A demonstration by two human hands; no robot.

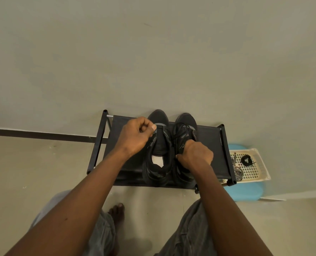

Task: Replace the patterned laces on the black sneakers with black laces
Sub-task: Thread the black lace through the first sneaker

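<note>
Your right hand [196, 154] is gripping the laced right sneaker [185, 122], left hand [135, 134] curling at the unlaced left sneaker [160, 143], contents unclear; you're probably needing that black lace [246, 160] next.

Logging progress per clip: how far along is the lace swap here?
Done: the patterned laces lie in the basket, and the right sneaker carries a black lace. In hand: the left hand pinches the left sneaker at its eyelet edge, and the right hand grips the right sneaker. Left: the left sneaker looks unlaced, and a coiled black lace waits in the basket.
</note>
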